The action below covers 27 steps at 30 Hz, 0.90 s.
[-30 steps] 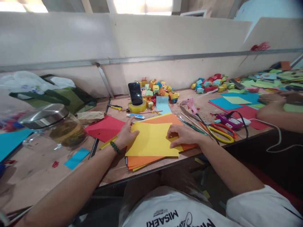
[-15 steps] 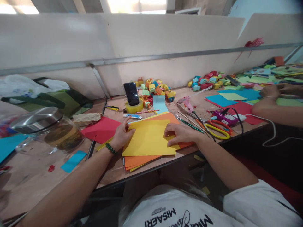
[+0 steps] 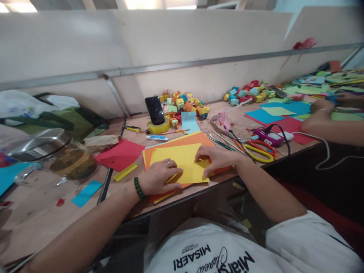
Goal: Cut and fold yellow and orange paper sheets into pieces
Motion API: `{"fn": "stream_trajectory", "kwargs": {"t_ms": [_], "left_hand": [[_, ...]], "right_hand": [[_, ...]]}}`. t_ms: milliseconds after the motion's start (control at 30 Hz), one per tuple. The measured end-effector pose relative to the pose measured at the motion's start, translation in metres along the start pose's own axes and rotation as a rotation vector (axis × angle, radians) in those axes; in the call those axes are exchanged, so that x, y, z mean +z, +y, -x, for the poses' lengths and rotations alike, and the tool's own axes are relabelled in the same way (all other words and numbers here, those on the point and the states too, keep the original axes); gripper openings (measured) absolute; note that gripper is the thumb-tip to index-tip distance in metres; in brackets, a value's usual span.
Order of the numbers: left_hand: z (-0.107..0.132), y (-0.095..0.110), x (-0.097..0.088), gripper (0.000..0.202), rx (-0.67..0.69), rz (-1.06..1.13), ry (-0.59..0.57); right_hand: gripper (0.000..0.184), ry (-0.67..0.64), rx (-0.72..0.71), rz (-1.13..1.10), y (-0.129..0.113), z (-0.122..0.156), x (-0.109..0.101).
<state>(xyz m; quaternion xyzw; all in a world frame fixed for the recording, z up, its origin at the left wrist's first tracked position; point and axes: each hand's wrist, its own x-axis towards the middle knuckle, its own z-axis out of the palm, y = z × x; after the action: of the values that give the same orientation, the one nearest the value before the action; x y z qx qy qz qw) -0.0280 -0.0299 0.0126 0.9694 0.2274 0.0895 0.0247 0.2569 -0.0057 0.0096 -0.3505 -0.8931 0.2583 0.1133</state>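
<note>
While the left hand point(image 3: 163, 176) lies palm down across the yellow sheet point(image 3: 189, 163), its fingers are loosely bent and parted, thumb set apart near the front edge, nothing clasped. And here's the right hand point(image 3: 216, 161), arched over the sheet's right side: thumb and fingers curve towards each other with a clear gap between, fingertips down on the paper; whether they pinch any of it, I cannot tell.

The yellow sheet itself is smooth, matt and flat, lying on a loose stack of orange paper point(image 3: 196, 141) at the table's point(image 3: 36, 227) front edge, the corners fanned out unevenly. Round green beads make up the bracelet point(image 3: 138, 188) on the left wrist, and there's a thin ring point(image 3: 168, 162) on that hand!

Left of the stack, a narrow yellow strip point(image 3: 125, 172), a bigger piece of red paper point(image 3: 123, 153), a blue rectangle point(image 3: 87, 193), then a clear jug point(image 3: 72, 163) with a shiny metal lid. Behind, a glossy black phone point(image 3: 154, 110) leans upright at a tape roll point(image 3: 159, 127), beside a heap of little paper cubes point(image 3: 182, 104). Over to the right: a pink plastic glue gun point(image 3: 223, 122) and yellow looped scissors point(image 3: 258, 152).
</note>
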Motion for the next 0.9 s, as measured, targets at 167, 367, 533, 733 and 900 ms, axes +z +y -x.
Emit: {"fn": "stream_trajectory", "kwargs": {"t_ms": [167,367,533,733,900], "left_hand": [[-0.002,0.004,-0.002,0.036,0.018,-0.063,-0.002],[0.0,0.008,0.001,0.033,0.062,-0.115,0.092],[0.001,0.009,-0.001,0.034,0.061,-0.127,0.138],[0.003,0.009,0.002,0.036,-0.121,-0.047,0.135],[0.001,0.008,0.005,0.043,-0.343,-0.07,0.087]], "right_hand": [[0.07,-0.074,-0.043,0.032,0.006,0.004,-0.004],[0.078,-0.09,-0.031,-0.048,0.01,0.015,-0.008],[0.05,0.05,0.081,-0.137,-0.004,0.015,-0.004],[0.036,0.102,0.188,-0.071,-0.011,-0.018,-0.008],[0.024,0.063,0.3,0.016,-0.01,-0.056,-0.015]]}}
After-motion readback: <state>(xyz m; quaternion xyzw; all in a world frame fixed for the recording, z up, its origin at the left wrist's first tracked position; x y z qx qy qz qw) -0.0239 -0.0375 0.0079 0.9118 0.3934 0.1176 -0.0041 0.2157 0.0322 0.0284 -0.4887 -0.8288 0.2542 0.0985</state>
